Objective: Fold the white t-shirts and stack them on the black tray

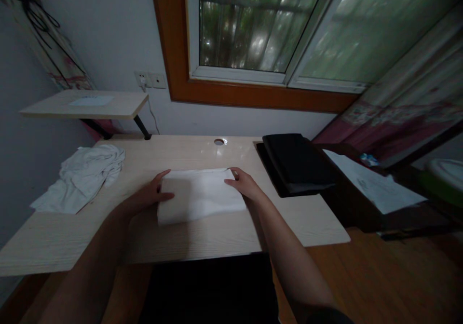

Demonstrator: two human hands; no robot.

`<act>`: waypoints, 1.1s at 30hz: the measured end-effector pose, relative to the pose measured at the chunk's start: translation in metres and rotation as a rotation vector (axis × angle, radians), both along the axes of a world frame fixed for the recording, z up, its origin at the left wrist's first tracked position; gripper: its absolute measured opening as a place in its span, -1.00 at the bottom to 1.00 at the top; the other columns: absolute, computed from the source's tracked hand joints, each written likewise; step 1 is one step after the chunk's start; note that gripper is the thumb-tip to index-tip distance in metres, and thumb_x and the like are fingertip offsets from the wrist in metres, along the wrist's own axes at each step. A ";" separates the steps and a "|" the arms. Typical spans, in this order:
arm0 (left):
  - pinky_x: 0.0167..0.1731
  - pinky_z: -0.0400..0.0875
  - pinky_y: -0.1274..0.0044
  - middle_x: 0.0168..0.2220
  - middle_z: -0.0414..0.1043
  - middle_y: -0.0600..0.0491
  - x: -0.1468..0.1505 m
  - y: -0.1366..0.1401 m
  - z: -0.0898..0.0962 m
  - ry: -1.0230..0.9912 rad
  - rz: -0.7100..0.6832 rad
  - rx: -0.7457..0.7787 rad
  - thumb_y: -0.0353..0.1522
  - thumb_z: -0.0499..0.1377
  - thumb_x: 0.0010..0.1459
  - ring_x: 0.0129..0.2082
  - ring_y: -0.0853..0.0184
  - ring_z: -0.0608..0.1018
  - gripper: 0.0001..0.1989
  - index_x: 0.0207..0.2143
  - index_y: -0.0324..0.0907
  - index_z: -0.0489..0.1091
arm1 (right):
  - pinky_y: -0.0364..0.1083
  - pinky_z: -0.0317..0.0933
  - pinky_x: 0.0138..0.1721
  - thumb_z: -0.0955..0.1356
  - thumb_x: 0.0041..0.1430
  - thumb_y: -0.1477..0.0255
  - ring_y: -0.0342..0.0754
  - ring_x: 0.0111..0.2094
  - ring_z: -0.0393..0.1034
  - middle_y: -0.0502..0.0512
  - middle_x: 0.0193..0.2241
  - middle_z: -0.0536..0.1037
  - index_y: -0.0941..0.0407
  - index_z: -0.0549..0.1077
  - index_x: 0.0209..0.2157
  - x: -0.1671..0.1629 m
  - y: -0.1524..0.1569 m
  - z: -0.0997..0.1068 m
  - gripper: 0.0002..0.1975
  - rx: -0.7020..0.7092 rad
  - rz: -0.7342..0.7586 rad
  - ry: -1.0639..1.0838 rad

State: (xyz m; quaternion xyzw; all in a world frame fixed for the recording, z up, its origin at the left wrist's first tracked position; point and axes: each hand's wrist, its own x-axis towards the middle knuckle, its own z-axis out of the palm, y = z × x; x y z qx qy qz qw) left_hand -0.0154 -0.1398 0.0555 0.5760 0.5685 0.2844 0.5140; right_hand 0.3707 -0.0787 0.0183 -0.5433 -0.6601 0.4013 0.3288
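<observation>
My left hand [151,194] and right hand [248,186] are half curled, holding the folded white cloth [202,194] by its two sides, thumbs on top and forefingers by the far corners. It lies on the pale surface [296,222], straight in front of me. Doing this well calls, I judge, for a light, even hold, both sides level, so the layers stay square. In this dim light I can't tell how far my fingertips reach underneath. A crumpled white cloth [85,174] lies to the left, a black case [296,157] to the right, below the window [256,34].
</observation>
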 end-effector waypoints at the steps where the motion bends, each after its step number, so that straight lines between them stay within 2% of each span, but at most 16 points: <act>1: -0.07 0.50 0.28 0.09 0.48 -0.20 -0.001 -0.003 0.000 0.022 -0.016 -0.004 -0.17 0.44 -0.08 0.01 -0.02 0.58 0.13 0.45 -0.13 -0.06 | 0.00 0.35 -0.12 0.52 0.00 0.27 0.03 -0.17 0.50 0.05 -0.17 0.61 0.05 0.47 0.05 0.002 0.000 -0.001 -0.46 -0.029 0.036 0.051; 5: -0.03 0.49 0.28 0.13 0.47 -0.14 -0.005 -0.015 -0.002 0.049 -0.071 -0.013 -0.19 0.46 -0.11 0.06 -0.05 0.56 0.12 0.44 -0.04 -0.01 | 0.03 0.37 -0.09 0.59 -0.15 0.29 0.03 -0.16 0.49 0.07 -0.18 0.60 0.09 0.44 0.01 0.009 0.000 0.000 -0.36 -0.174 0.177 0.259; 8: -0.01 0.49 0.25 0.14 0.45 -0.14 -0.004 -0.020 -0.004 0.042 -0.054 -0.016 -0.18 0.46 -0.11 0.08 -0.07 0.55 0.11 0.43 -0.01 0.00 | 0.01 0.37 -0.12 0.60 -0.17 0.28 0.02 -0.18 0.49 0.08 -0.20 0.60 0.10 0.44 -0.02 0.010 -0.004 0.002 -0.36 -0.232 0.210 0.358; 12: -0.04 0.51 0.22 0.14 0.44 -0.18 0.002 -0.023 -0.002 -0.045 -0.009 -0.021 -0.19 0.45 -0.09 0.04 -0.06 0.57 0.12 0.44 -0.06 -0.04 | -0.03 0.36 -0.18 0.58 -0.10 0.22 -0.01 -0.23 0.48 0.07 -0.21 0.59 0.11 0.46 -0.04 0.008 -0.011 0.004 -0.41 -0.216 0.158 0.388; 16: -0.04 0.51 0.26 0.14 0.44 -0.16 0.007 -0.024 0.010 -0.061 -0.041 0.024 -0.20 0.42 -0.02 0.03 -0.01 0.57 0.02 0.42 -0.05 0.02 | -0.09 0.32 -0.29 0.57 -0.07 0.21 -0.04 -0.32 0.47 0.05 -0.28 0.59 0.10 0.44 0.01 0.006 -0.020 0.005 -0.39 -0.198 0.093 0.457; 21: -0.08 0.52 0.24 0.10 0.47 -0.17 0.009 -0.013 0.010 -0.134 0.025 0.071 -0.20 0.40 0.01 -0.01 0.02 0.59 0.05 0.44 -0.04 -0.10 | -0.06 0.35 -0.26 0.54 -0.03 0.15 -0.01 -0.29 0.49 0.05 -0.20 0.61 0.00 0.36 0.12 0.002 -0.023 0.003 -0.31 -0.105 -0.053 0.552; 24: -0.07 0.52 0.22 0.04 0.51 -0.19 0.006 -0.005 0.002 -0.102 0.048 0.053 -0.19 0.42 0.00 -0.03 -0.01 0.60 0.08 0.44 -0.10 -0.10 | -0.08 0.33 -0.29 0.49 0.04 0.15 -0.05 -0.35 0.45 0.00 -0.27 0.59 -0.01 0.34 0.17 0.000 -0.018 -0.005 -0.33 -0.016 -0.117 0.370; 28: -0.01 0.49 0.23 0.08 0.50 -0.22 0.002 -0.005 0.002 -0.100 -0.013 -0.038 -0.20 0.43 -0.01 0.02 -0.01 0.59 0.09 0.45 -0.11 -0.10 | -0.12 0.27 -0.32 0.46 0.10 0.18 -0.09 -0.39 0.39 -0.05 -0.38 0.53 -0.02 0.41 0.17 0.000 -0.013 -0.013 -0.40 0.092 -0.168 0.046; 31: -0.05 0.51 0.25 0.03 0.54 -0.18 0.001 -0.008 0.007 -0.127 -0.034 -0.087 -0.19 0.44 -0.01 -0.01 0.01 0.61 0.14 0.46 -0.08 -0.17 | -0.14 0.25 -0.35 0.45 0.10 0.17 -0.09 -0.41 0.37 -0.07 -0.43 0.48 -0.02 0.41 0.18 0.000 -0.012 -0.014 -0.40 0.097 -0.190 -0.007; 33: -0.10 0.52 0.27 -0.04 0.58 -0.14 0.001 -0.007 0.008 -0.113 -0.007 -0.080 -0.17 0.44 -0.02 -0.08 0.02 0.63 0.12 0.45 -0.07 -0.12 | -0.14 0.24 -0.36 0.45 0.10 0.17 -0.09 -0.41 0.37 -0.08 -0.44 0.47 -0.03 0.42 0.17 0.000 -0.012 -0.013 -0.40 0.103 -0.194 -0.014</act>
